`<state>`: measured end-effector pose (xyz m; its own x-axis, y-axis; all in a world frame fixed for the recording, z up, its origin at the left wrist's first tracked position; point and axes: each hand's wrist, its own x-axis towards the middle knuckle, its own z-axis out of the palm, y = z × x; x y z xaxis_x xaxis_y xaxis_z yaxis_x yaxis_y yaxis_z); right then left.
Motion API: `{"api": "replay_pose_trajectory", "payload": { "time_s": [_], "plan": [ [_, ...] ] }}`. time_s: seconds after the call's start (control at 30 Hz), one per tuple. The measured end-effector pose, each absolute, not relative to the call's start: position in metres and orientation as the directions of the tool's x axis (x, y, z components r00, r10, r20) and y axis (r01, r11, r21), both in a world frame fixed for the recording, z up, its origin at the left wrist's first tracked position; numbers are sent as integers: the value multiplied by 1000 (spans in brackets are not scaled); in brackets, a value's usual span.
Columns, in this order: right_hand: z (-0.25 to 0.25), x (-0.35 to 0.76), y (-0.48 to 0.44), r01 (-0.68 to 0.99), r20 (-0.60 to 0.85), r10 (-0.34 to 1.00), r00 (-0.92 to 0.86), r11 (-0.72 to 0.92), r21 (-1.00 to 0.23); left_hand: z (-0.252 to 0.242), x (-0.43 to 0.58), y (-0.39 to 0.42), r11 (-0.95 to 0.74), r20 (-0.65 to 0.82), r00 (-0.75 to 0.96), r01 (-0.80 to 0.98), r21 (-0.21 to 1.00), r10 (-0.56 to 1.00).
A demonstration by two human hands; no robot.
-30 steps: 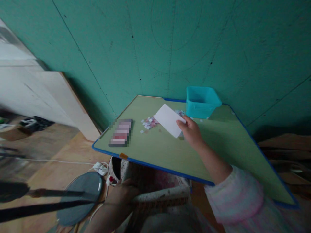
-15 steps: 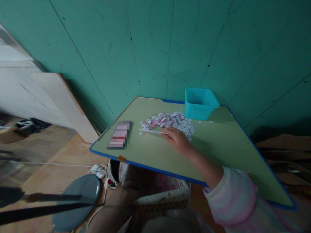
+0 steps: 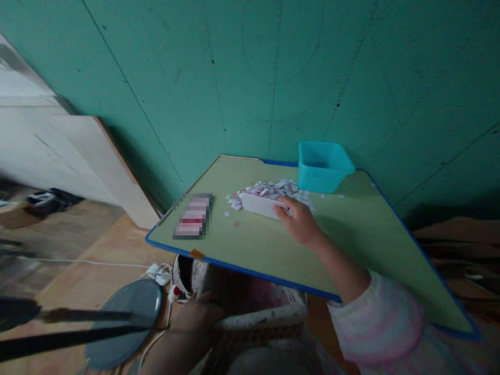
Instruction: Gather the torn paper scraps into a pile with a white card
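My right hand (image 3: 299, 219) is closed on one end of a white flat rectangular piece (image 3: 260, 204), pinched between thumb and fingers. The piece stands on its long edge against the near side of a heap of small white and pinkish paper bits (image 3: 273, 187), hiding part of it. A turquoise plastic bin (image 3: 322, 177) stands just behind the heap, to its right. My left hand (image 3: 205, 312) is low, below the table's front edge, in dim light. Its fingers are hidden, so whether it grips anything cannot be made out.
The pale green table (image 3: 250, 250) has a blue edge and stands against a green wall (image 3: 250, 78). A pixelated dark-edged rectangle (image 3: 193, 216) lies on its left. A grey round stool (image 3: 125, 323), cables and a white plug (image 3: 158, 273) are below left. Pale boards (image 3: 97, 156) lean at left.
My right hand has moved slightly right and tilted the white piece so its broad face shows. The piece now presses against the paper bits. My left hand stays nearly in place.
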<state>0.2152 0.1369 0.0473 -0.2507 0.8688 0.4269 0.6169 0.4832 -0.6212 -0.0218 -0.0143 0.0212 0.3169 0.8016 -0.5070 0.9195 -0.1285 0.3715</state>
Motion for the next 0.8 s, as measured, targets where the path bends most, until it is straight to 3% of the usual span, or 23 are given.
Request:
{"api": "replay_pose_trajectory", "payload": {
  "time_s": [0.17, 0.33, 0.5, 0.7, 0.8],
  "plan": [
    [48, 215, 135, 536, 408, 879, -245, 474, -699, 8, -28, -18, -183, -392, 347, 899, 398, 852],
    [44, 223, 147, 524, 397, 918, 21, 328, -786, 10, -27, -18, -179, -398, 343, 902, 394, 851],
    [41, 230, 158, 510, 305, 947, 105, 212, -834, 20, -23, -16, -140, -456, 297, 928, 346, 839],
    [41, 227, 155, 562, 166, 985, 43, 114, -819, 18, -25, -17, -147, -436, 301, 924, 352, 848],
    [35, 224, 156, 455, 85, 994, -74, 110, -883, 14, -29, -17, -137, -437, 315, 910, 391, 843]
  ]
}}
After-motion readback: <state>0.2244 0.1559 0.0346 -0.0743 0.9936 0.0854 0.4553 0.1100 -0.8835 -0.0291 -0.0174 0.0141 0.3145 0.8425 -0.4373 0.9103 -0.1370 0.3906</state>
